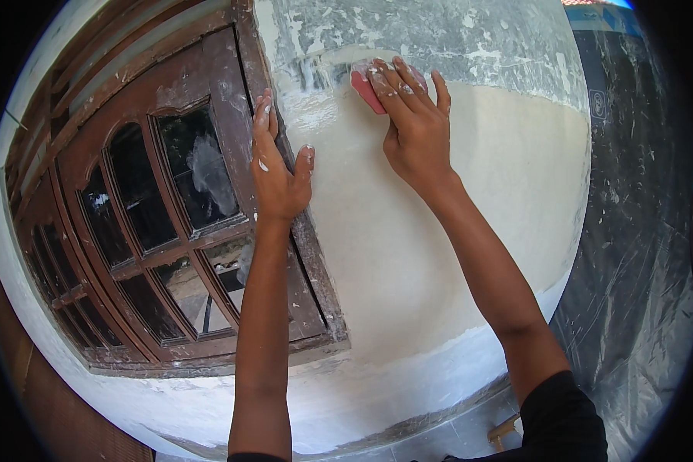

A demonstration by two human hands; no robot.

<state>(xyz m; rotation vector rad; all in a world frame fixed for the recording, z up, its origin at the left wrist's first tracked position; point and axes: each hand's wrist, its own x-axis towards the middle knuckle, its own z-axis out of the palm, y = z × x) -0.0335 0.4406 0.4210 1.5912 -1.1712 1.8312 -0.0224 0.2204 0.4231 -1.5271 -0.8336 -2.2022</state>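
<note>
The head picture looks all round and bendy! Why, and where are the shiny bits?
In the head view, the wide fisheye lens bends straight edges, like the brown window's, and leaves black corners; also in the head view, a glossy patch glints on the wall between the left hand and the pink pad, and the dark sheet shines in streaks.

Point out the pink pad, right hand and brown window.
Pink pad (368,93), head view: exposed left part.
Right hand (418,128), head view: back of the hand.
Brown window (185,245), head view: wooden crossbar between panes.
</note>
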